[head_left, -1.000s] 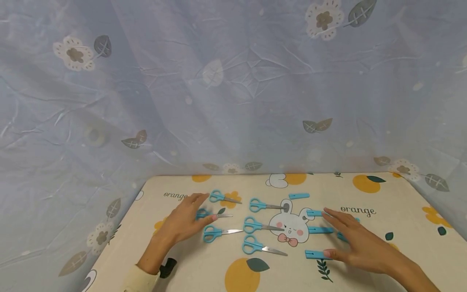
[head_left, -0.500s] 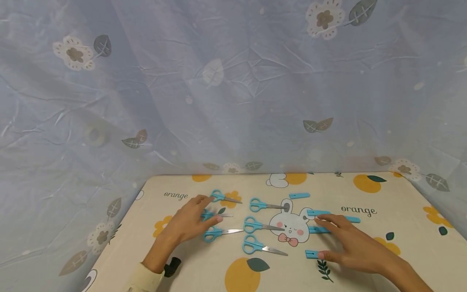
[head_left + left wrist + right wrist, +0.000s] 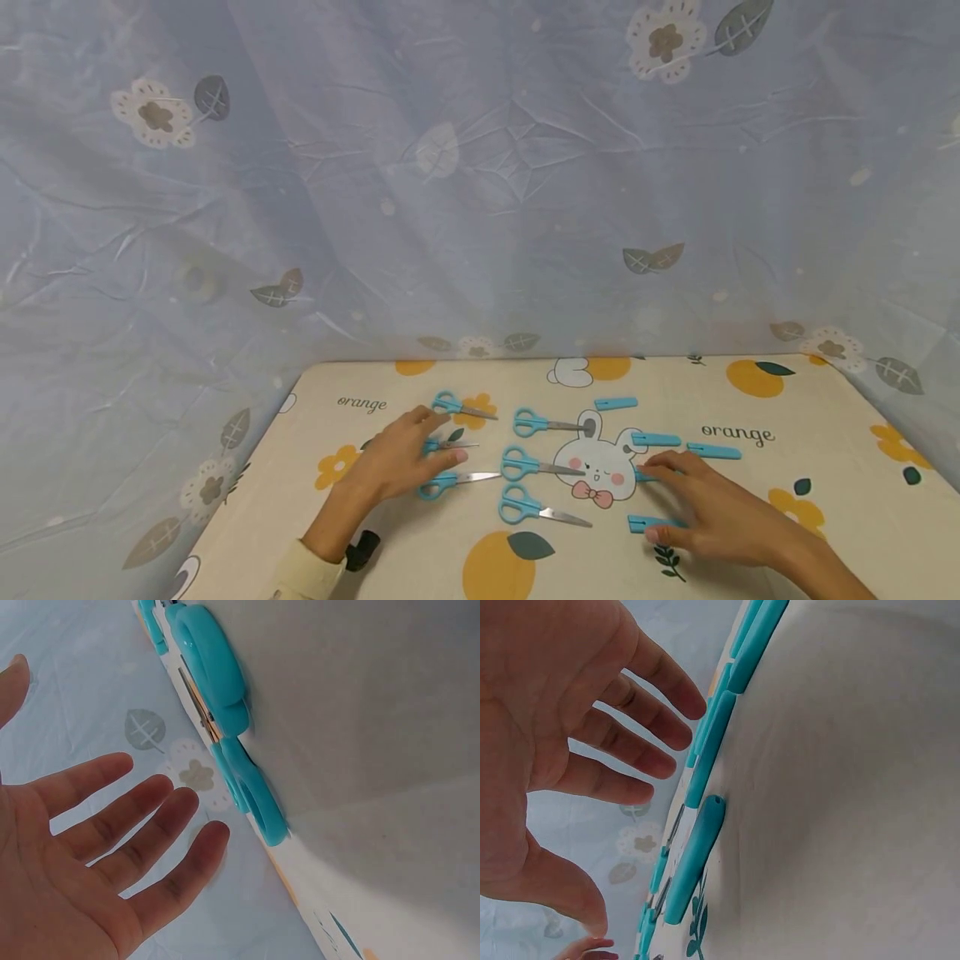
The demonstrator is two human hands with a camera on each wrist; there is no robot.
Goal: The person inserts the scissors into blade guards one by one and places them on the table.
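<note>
Over the printed table (image 3: pixel 420 550), you are hovering your flat left hand (image 3: pixel 396 461) above blue scissors (image 3: pixel 450 480) and your spread right hand (image 3: pixel 716 508) above blade caps (image 3: pixel 647 523), gripping nothing, so pinching one of each looks next

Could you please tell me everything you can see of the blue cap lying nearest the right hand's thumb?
The blue cap is a slim, straight sleeve of smooth light-blue plastic, with one rounded end and a small notch or hole there in the right wrist view. It lies flat on the printed table cover, nearest the person of the caps, above a leaf sprig print. The right hand hovers over it, fingers spread; whether the thumb touches it is unclear.
</note>
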